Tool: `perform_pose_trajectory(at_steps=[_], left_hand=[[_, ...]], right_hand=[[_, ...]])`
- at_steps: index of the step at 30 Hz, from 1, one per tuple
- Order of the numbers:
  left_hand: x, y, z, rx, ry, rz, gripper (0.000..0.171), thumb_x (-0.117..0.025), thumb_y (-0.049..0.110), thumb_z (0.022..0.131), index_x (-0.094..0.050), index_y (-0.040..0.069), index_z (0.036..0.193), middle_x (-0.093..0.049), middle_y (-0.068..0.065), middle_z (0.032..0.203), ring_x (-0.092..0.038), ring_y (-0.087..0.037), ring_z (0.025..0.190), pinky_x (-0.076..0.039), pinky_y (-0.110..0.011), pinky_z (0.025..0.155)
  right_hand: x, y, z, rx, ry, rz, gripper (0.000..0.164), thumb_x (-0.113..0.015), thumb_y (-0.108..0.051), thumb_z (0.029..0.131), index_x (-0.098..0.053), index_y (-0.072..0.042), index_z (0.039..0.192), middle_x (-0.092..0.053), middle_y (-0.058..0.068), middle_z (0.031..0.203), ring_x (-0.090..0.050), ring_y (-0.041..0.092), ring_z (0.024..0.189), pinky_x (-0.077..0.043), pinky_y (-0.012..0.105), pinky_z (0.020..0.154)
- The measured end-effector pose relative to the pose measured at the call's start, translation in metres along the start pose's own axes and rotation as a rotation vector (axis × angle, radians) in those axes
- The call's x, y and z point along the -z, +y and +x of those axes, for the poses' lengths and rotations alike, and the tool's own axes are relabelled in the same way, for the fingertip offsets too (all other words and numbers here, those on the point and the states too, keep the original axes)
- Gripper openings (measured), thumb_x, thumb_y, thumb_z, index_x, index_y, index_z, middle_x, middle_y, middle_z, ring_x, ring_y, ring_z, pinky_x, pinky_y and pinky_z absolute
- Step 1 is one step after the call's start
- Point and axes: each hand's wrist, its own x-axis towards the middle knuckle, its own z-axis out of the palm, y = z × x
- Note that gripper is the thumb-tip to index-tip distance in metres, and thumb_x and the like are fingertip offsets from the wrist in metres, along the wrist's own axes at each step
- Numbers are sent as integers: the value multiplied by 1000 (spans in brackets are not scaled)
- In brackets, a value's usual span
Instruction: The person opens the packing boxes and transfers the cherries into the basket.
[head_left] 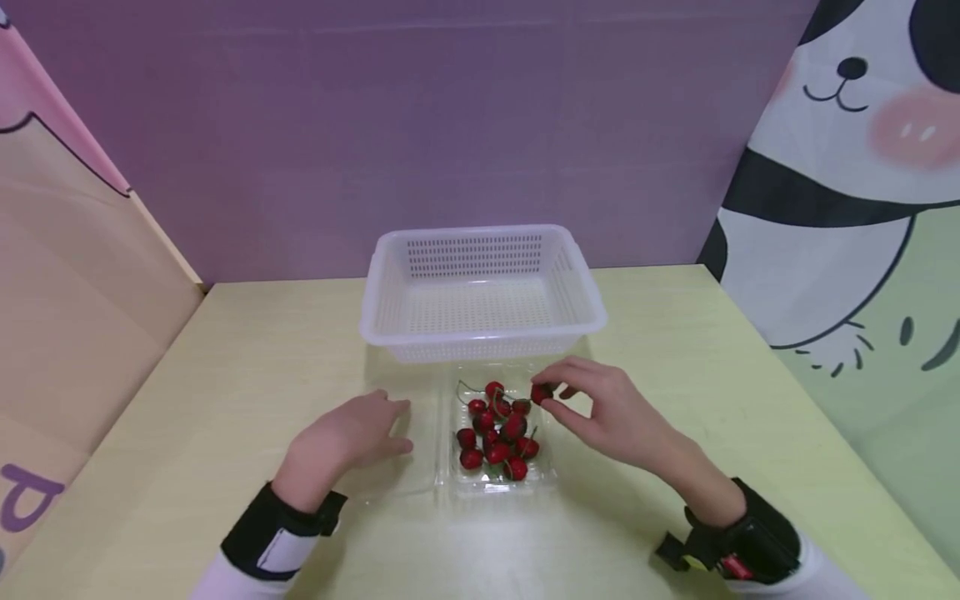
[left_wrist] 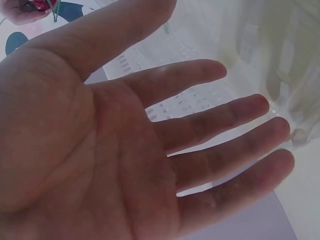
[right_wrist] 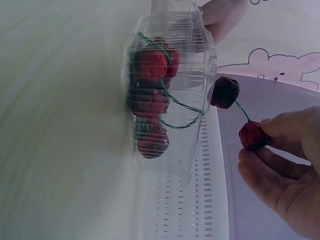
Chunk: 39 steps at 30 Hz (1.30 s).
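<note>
Between the thumb and fingers of my right hand [head_left: 611,412] is a red cherry [right_wrist: 254,135], pinched at the right edge of the clear plastic box [head_left: 495,488]. In the right wrist view a green stem runs from it to a darker cherry [right_wrist: 225,92] at the box's rim. Several red cherries [head_left: 497,452] with green stems lie inside the box. My left hand [head_left: 348,437] is over the box's clear, folded-back lid [head_left: 420,475], to the left of the cherries. Its fingers are straight and spread in the left wrist view, and the palm holds nothing.
A white perforated plastic basket [head_left: 480,342] stands right behind the box, with its open top facing up. Both sit on a pale wooden table [head_left: 247,358]. A purple backdrop [head_left: 480,125] rises behind the table, and printed panels flank it on either side.
</note>
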Motion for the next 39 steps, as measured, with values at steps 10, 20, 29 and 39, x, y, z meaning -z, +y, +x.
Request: perform_pose_trajectory(at_steps=[10, 20, 29, 39], left_hand=[[5, -6, 1, -17, -31, -5, 58, -73, 27, 96, -56, -4, 143, -50, -30, 145, -45, -47, 136, -38, -58, 111], [8, -4, 1, 36, -52, -18, 56, -77, 25, 94, -61, -2, 140, -56, -24, 142, -51, -43, 132, -44, -55, 107], [9, -7, 0, 9, -32, -30, 56, -74, 27, 95, -59, -6, 138, -56, -25, 141, -51, -44, 132, -43, -56, 108], [13, 5, -8, -82, 79, 74, 55, -70, 28, 99, -56, -6, 141, -58, -26, 136, -55, -41, 126, -46, -54, 105]], right_hand=[[16, 1, 13, -54, 113, 2, 32, -78, 4, 87, -71, -4, 117, -72, 2, 111, -69, 16, 96, -61, 32, 74], [25, 10, 20, -86, 211, -34, 30, -78, 7, 86, -72, -2, 114, -73, 2, 106, -70, 16, 92, -60, 27, 73], [27, 21, 31, -145, 283, -88, 26, -79, 3, 88, -72, 2, 113, -73, 7, 106, -70, 19, 93, -61, 33, 77], [29, 29, 33, -222, 333, -52, 27, -76, 6, 89, -71, 4, 115, -71, 12, 109, -70, 24, 100, -60, 35, 81]])
